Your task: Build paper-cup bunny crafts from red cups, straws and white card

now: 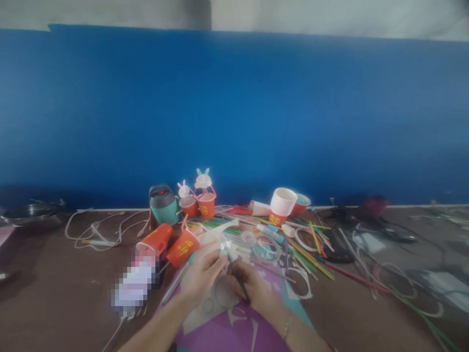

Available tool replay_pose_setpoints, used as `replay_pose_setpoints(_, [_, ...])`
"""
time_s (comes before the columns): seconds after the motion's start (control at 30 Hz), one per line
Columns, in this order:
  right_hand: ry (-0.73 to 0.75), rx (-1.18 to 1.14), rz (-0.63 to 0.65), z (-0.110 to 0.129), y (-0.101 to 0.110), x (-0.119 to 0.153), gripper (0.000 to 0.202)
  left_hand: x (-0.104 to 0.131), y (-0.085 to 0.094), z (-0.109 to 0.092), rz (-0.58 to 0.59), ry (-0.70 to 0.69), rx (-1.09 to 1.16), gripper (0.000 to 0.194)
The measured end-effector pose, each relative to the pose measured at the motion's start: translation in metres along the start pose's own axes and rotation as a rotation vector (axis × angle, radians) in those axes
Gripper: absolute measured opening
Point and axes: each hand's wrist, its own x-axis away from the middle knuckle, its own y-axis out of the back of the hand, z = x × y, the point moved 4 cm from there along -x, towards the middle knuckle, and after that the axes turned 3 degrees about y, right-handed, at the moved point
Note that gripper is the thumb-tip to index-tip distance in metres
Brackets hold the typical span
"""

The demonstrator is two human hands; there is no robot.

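My left hand [205,272] is closed, pinching a small white paper piece [226,244] at its fingertips. Dark-handled scissors [240,281] sit in my right hand [252,288], their thin blades pointing up and away beside the paper. Both hands are close together over a purple sheet [216,332]. Beneath my left wrist lies a whitish sheet [198,318] with round outlines on it. Curved white paper scraps [237,317] are scattered on the purple sheet. Fine detail at the fingertips is blurred.
Two red paper cups [182,248] lie tipped at left, near a teal container [163,205]. Behind stand cups with bunny cutouts [203,180]. A paper-cup stack [283,201], colourful sticks [308,254] and tape rolls [266,248] are at right. White cables [95,233] trail at left.
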Motion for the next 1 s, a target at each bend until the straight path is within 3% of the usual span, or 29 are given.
replay_pose_setpoints(0.23, [-0.008, -0.02, 0.011, 0.005, 0.001, 0.0, 0.037, 0.0, 0.001, -0.008, 0.009, 0.006, 0.039, 0.043])
replay_pose_setpoints(0.63, [-0.065, -0.034, 0.029, 0.001, -0.001, 0.001, 0.029, -0.002, 0.005, -0.018, 0.233, 0.017, 0.167, 0.045])
replay_pose_setpoints(1.0, [-0.068, -0.05, 0.042, -0.004, -0.001, 0.001, 0.031, 0.0, 0.007, -0.027, 0.252, 0.032, 0.183, 0.046])
